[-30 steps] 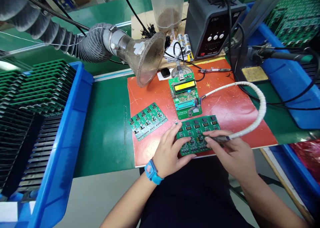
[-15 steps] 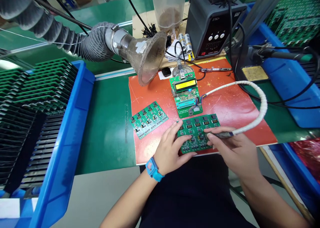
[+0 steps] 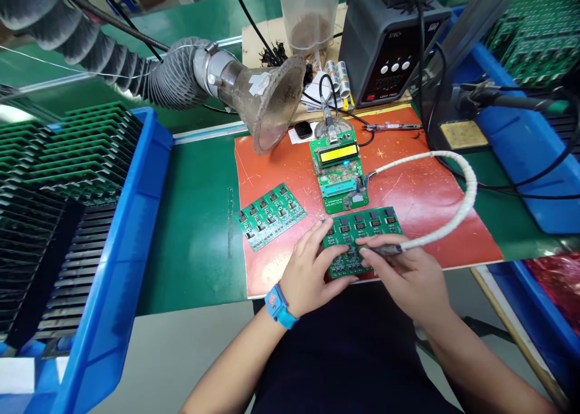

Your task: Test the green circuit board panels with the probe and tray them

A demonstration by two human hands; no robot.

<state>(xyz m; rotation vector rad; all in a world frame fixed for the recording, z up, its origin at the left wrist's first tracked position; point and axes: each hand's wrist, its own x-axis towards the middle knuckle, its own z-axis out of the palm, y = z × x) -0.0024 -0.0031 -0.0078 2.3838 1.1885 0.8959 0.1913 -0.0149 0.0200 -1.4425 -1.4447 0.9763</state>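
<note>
A green circuit board (image 3: pixel 384 219) with a row of small digit displays lies on the red mat. My left hand (image 3: pixel 309 268) grips its left end, fingers over the top and thumb along the near edge. Pinched in my right hand (image 3: pixel 410 278) is a dark probe (image 3: pixel 388 249), its tip over the board's middle; the fingers hide whether it touches. A white wrapped cable (image 3: pixel 469 187) runs from the probe to a programmer board (image 3: pixel 338 205) with a lit yellow screen (image 3: pixel 338 154). Left of my hands lies a second circuit board (image 3: pixel 270 216).
Blue bins of upright boards stand at left (image 3: pixel 136 178) and right (image 3: pixel 512 154). A fume extractor funnel (image 3: pixel 278 109) overhangs the red mat (image 3: pixel 435 202). Behind are a grey soldering station (image 3: pixel 378 45), tweezers (image 3: pixel 392 127) and a soldering iron (image 3: pixel 512 100) in its stand.
My right hand has moved left along the board with the probe, pulling the cable's loop slightly left. My left hand keeps its hold on the board.
</note>
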